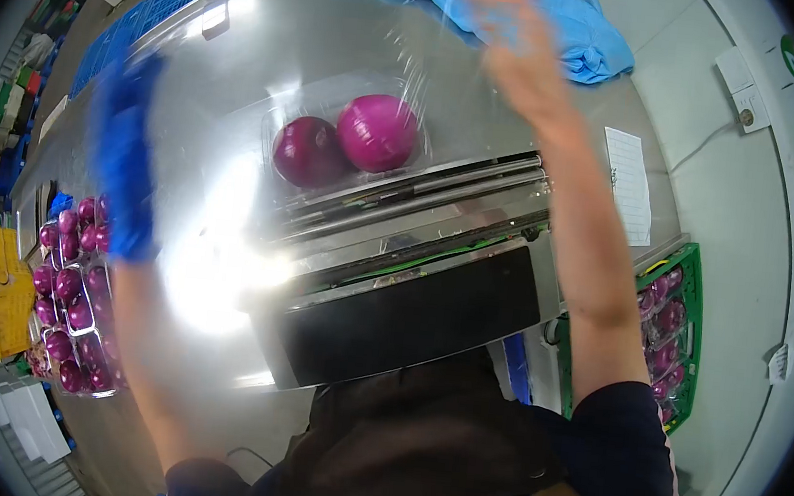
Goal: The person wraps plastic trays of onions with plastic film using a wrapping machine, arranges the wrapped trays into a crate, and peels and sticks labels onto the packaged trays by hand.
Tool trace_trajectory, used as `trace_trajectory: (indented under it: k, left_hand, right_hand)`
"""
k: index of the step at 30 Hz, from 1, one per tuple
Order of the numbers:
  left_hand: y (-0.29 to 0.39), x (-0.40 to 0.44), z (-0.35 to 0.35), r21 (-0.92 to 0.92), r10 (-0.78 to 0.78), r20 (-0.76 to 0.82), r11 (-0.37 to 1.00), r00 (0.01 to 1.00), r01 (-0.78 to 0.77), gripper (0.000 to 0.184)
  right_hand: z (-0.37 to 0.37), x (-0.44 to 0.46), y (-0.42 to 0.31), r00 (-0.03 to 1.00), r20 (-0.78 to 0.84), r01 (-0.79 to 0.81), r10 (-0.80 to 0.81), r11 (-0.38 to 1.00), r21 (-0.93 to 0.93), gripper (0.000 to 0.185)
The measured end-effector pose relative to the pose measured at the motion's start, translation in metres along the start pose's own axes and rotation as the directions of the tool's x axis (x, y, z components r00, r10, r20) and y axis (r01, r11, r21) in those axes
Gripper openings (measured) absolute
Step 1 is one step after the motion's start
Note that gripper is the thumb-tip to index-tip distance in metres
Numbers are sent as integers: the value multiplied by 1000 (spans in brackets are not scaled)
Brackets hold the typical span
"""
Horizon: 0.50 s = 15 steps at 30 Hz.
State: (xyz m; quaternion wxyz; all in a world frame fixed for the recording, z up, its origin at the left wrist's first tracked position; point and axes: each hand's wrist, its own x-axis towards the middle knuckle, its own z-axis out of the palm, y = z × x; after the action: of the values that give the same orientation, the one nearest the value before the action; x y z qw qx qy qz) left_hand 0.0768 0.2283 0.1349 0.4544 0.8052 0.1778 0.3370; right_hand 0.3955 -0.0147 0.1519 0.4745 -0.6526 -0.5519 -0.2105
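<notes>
Two red onions sit side by side in a clear plastic tray on the metal worktop. Creased clear film stretches over and beyond them toward the far edge. My left hand, in a blue glove, is left of the tray, apart from it and smeared by motion. My bare right hand is at the far right, over a crumpled blue cloth or plastic sheet and near the film. Its fingers are blurred, so whether it grips the film cannot be made out.
Metal rollers and a black front panel lie between my body and the tray. Packed onion trays are stacked at left beside a yellow crate. A green crate of onions stands right, below a paper sheet.
</notes>
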Motion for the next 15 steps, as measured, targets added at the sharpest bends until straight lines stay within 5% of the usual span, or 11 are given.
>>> trace_trajectory:
  k: [1,3,5,6,8,10,11,12,13,15]
  left_hand:
    - [-36,10,18,-1,-108,145,994,984,109,49]
    - [-85,5,49,70,-252,344,968,905,242,57]
    - [-52,-15,68,245,-228,249,955,941,167,50]
    - [-38,-18,66,214,-306,251,943,918,256,39]
    - [2,-26,61,-99,-589,363,747,722,658,34]
    - [31,-42,49,126,-464,367,884,806,451,34]
    - [63,-54,56,-41,-527,312,824,791,565,36]
    - [96,-62,49,5,-541,427,803,725,597,39]
    - [107,-82,52,153,-695,314,710,647,687,42]
    - [111,-118,48,-5,-620,469,711,629,704,42]
  right_hand:
    - [35,-17,23,998,53,21,-12,985,-173,48]
    - [65,-53,49,790,610,-81,67,997,-4,59]
    - [43,-44,23,597,745,-360,299,929,-84,57]
    - [30,-46,3,457,798,-491,394,860,-143,56]
    - [18,-54,-27,459,760,-708,460,706,0,53]
    - [-3,-50,-56,407,743,-829,531,556,56,50]
    - [-19,-49,-74,345,745,-874,571,485,32,47]
    - [-39,-46,-91,258,785,-900,563,435,-16,46]
    - [-56,-49,-105,163,822,-921,546,382,-71,46]
    - [-75,-74,-123,78,855,-934,512,338,-118,42]
